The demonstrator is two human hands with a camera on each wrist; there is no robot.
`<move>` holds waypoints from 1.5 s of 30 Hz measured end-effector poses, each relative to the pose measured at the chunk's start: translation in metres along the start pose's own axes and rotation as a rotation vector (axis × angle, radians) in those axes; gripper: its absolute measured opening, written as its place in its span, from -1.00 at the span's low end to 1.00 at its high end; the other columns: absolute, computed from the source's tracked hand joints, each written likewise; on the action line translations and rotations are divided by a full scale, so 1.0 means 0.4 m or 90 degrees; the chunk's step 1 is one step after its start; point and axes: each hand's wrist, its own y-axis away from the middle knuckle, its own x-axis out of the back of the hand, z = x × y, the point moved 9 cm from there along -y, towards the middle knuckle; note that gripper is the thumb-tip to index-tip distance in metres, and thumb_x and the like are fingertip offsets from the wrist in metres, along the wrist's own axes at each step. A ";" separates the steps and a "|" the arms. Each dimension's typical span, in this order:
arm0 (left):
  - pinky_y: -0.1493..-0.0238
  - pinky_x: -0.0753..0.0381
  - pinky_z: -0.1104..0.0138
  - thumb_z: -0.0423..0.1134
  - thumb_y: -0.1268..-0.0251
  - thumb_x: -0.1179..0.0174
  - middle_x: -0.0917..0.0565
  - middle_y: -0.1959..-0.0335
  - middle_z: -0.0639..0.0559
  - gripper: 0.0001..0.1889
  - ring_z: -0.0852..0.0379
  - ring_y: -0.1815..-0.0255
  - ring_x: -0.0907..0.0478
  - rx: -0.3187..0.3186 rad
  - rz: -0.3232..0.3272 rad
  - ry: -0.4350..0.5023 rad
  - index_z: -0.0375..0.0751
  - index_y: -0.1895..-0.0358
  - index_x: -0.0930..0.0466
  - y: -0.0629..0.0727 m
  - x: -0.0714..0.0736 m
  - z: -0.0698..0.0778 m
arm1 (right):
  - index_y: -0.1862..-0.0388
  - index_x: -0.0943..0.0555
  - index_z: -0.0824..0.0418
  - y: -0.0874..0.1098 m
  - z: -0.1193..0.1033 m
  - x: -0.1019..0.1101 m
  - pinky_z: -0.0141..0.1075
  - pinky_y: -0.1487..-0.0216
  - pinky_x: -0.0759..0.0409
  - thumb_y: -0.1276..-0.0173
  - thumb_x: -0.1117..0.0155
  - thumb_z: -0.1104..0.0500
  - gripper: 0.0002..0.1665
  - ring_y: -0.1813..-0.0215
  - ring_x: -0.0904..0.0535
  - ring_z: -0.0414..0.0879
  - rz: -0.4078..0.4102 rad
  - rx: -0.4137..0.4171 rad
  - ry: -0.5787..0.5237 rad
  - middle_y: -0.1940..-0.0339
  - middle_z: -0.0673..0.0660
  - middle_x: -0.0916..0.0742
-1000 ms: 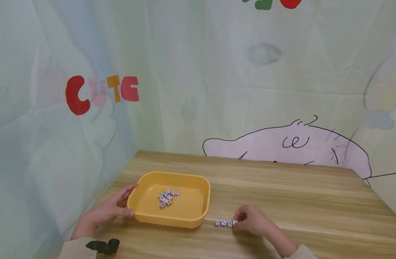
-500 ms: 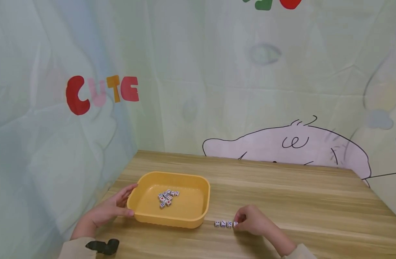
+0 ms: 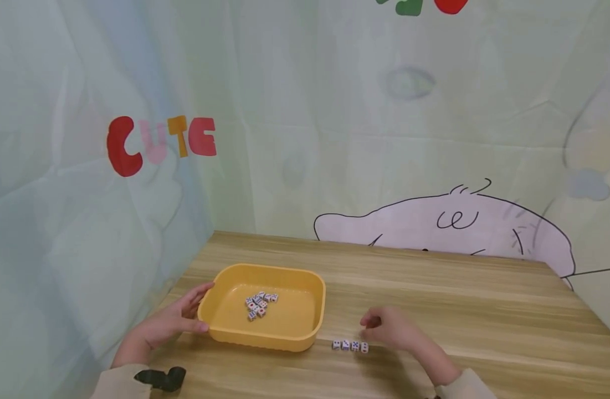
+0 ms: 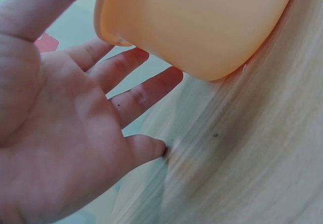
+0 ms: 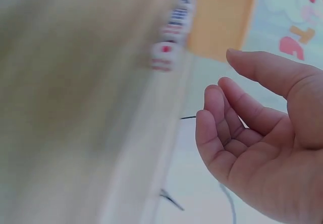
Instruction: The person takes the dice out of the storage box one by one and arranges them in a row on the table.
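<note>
On the tabletop stands a yellow tray [image 3: 262,341] with a loose cluster of several white dice [image 3: 257,306] inside. My left hand [image 3: 172,321] rests on the tray's left end, thumb toward the near corner. Its fingers look mostly straight against the outer wall in the left wrist view. Right of the tray, several dice [image 3: 355,346] form a short row on the wood. Just above and behind the row's right end is my right hand [image 3: 391,330], holding nothing. In the right wrist view its thumb stands apart from its loosely bent fingers [image 5: 206,128].
The wooden table [image 3: 434,299] reaches back to a printed cloth [image 3: 305,138] that hangs behind it and along the left side. A black object [image 3: 162,379] shows by the left sleeve [image 3: 122,382].
My right hand has let go of the die at the row's right end and lifted slightly away from it. My left hand and the tray stay put.
</note>
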 end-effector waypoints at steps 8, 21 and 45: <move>-0.11 -0.29 0.58 -0.40 -0.22 -0.27 0.12 -0.52 -0.42 -0.05 0.53 -0.20 -0.28 0.018 0.007 -0.004 -0.34 -0.51 0.24 -0.001 0.004 -0.009 | 0.29 -0.67 0.26 -0.060 -0.090 0.008 -0.31 0.32 -0.53 -0.19 -0.40 0.21 -0.84 0.34 -0.51 -0.15 0.017 0.006 0.004 0.44 -0.01 -0.65; -0.10 -0.33 0.58 -0.42 -0.22 -0.25 0.13 -0.49 -0.50 -0.07 0.53 -0.19 -0.32 -0.018 -0.007 0.016 -0.40 -0.49 0.24 -0.002 -0.005 0.002 | 0.26 -0.68 0.30 -0.167 -0.200 -0.098 -0.34 0.30 -0.53 -0.18 -0.42 0.18 -0.78 0.32 -0.51 -0.17 -0.001 0.027 -0.026 0.40 -0.01 -0.66; -0.11 -0.32 0.57 -0.41 -0.22 -0.26 0.14 -0.50 -0.48 -0.05 0.41 -0.27 -0.28 -0.007 -0.005 -0.003 -0.40 -0.50 0.26 0.002 -0.003 -0.001 | 0.33 -0.69 0.27 -0.305 -0.236 -0.202 -0.28 0.31 -0.53 -0.12 -0.46 0.23 -0.83 0.33 -0.51 -0.14 0.033 -0.041 -0.058 0.38 0.05 -0.69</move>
